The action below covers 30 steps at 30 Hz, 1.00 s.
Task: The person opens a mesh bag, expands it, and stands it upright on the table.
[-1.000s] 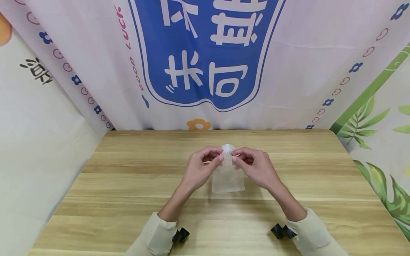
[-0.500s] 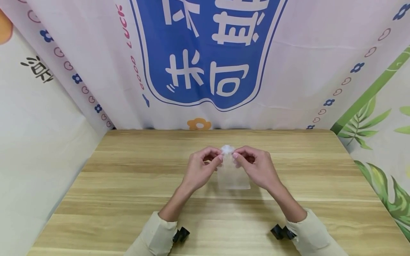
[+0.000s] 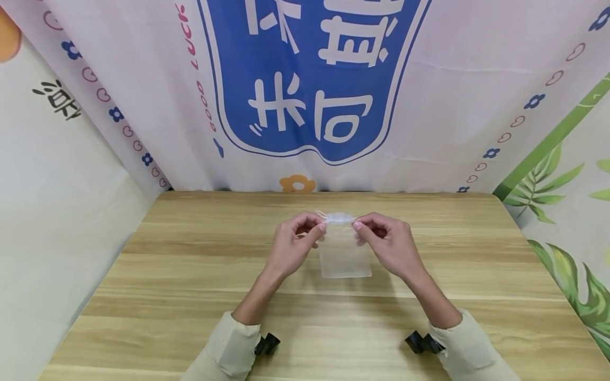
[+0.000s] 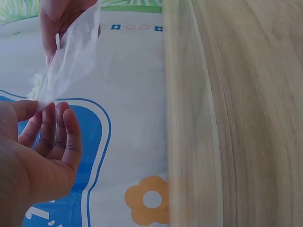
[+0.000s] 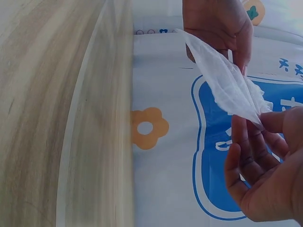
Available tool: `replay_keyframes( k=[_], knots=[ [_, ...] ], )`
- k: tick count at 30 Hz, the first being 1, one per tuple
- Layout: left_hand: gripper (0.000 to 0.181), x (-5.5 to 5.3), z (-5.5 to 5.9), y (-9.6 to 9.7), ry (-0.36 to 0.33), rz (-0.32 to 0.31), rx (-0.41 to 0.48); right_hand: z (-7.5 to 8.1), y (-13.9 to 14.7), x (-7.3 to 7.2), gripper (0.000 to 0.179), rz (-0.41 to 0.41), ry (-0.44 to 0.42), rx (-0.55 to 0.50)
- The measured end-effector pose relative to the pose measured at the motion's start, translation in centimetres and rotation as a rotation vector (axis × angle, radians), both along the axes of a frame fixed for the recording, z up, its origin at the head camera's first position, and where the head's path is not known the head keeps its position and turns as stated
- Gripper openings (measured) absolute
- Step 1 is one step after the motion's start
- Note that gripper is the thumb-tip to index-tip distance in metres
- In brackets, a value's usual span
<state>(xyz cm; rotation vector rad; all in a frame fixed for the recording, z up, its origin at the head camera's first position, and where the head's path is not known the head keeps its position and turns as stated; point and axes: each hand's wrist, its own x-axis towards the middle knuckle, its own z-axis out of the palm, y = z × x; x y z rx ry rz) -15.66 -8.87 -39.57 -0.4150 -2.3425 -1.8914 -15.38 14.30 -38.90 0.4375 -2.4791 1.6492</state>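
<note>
A sheer white drawstring pouch [image 3: 344,256] hangs above the table between both hands, its gathered top spread sideways. My left hand [image 3: 296,243] pinches the upper left corner between thumb and forefinger. At the upper right corner, my right hand [image 3: 388,246] does the same. In the left wrist view the pouch [image 4: 73,52] is seen edge-on, with the left hand [image 4: 40,156] below it and the other hand above. The right wrist view shows the pouch [image 5: 222,80] stretched to the thumb and fingers of the right hand [image 5: 265,175]. Whatever may be inside cannot be made out.
Both forearms reach over a wood-grain table [image 3: 190,296]. Behind its far edge hangs a white curtain [image 3: 443,106] with a blue printed panel. Black devices [image 3: 268,344] sit at the sleeve cuffs.
Both hands have moved apart a little, the left leftward and the right rightward. The pouch's bunched neck has widened into a flatter band, and a loose cord end now shows near the left fingers.
</note>
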Motion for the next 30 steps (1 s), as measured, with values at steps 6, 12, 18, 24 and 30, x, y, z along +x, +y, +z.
replay_keyframes(
  k=[6,12,18,24,30],
  knots=[
    [0.014,-0.10,0.02,-0.04,0.016,0.001,-0.012,-0.03,0.06,-0.06,0.014,-0.009,-0.003,0.049],
    [0.016,-0.03,0.02,0.10,0.035,0.006,-0.049,0.20,-0.09,0.29,0.016,0.009,-0.011,0.105],
    [0.014,0.10,-0.04,0.32,0.047,0.000,-0.068,0.44,-0.32,0.51,0.019,0.018,-0.005,0.113],
    [0.010,0.35,0.05,0.50,0.065,0.023,-0.105,0.37,-0.37,0.61,0.012,0.048,0.014,0.073],
    [0.010,0.53,0.20,0.66,0.082,0.021,-0.102,0.38,-0.34,0.65,0.010,0.055,0.053,0.039]
  ],
)
